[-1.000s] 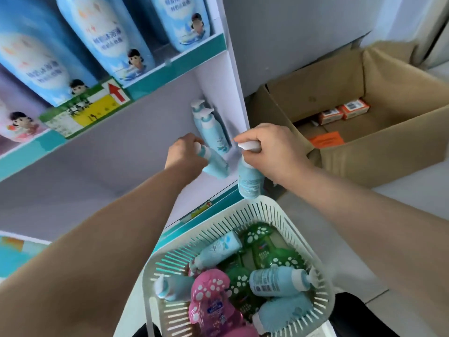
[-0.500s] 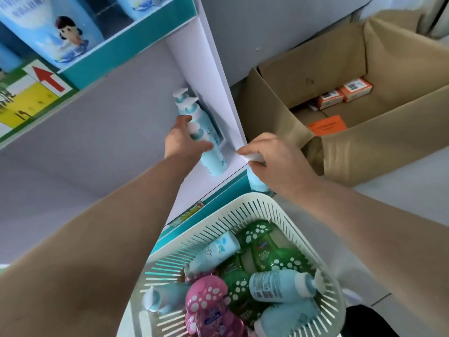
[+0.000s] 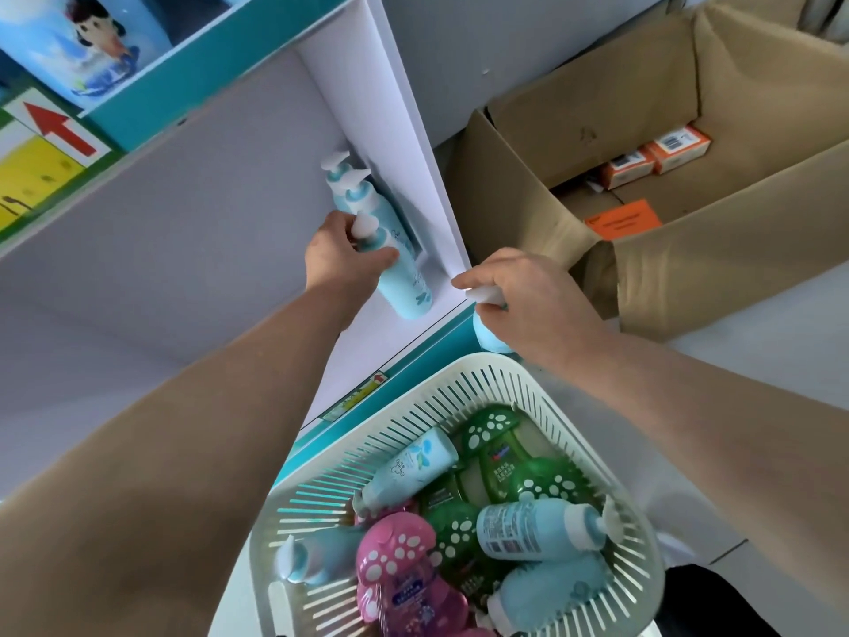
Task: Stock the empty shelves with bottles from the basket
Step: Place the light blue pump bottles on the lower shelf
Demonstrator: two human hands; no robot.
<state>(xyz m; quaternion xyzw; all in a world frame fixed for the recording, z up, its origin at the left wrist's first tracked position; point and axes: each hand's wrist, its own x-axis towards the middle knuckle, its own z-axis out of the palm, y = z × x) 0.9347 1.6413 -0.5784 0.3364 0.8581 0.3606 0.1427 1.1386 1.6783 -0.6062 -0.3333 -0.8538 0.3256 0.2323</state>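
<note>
- Right now my left hand is wrapped around the neck of a pale blue pump bottle, setting it on the white shelf in front of two matching bottles that stand in the far right corner against the side panel.
- My right hand grips a second blue bottle by its white pump head, just outside the shelf's teal front edge and above the basket; only the bottom of its body shows under my palm.
- I judge these bottles stiff plastic, smooth and a little slippery, moderately heavy if full. They are tall and narrow, so they would tip easily when nudged.
- Best hold, as I see it: fingers around the neck or upper body just under the pump. The pump head alone may swivel or press down, so I would trust my right hand's grip less.
- Looks: cylindrical light blue body, white pump nozzle, small darker blue leaf print and lettering on the front.
- More stock lies in the basket: blue bottles on their sides, green spotted bottles and a pink spotted bottle, all jumbled and touching.
- Most of the shelf to the left is bare, so I reckon the stocking is at an early stage.
</note>
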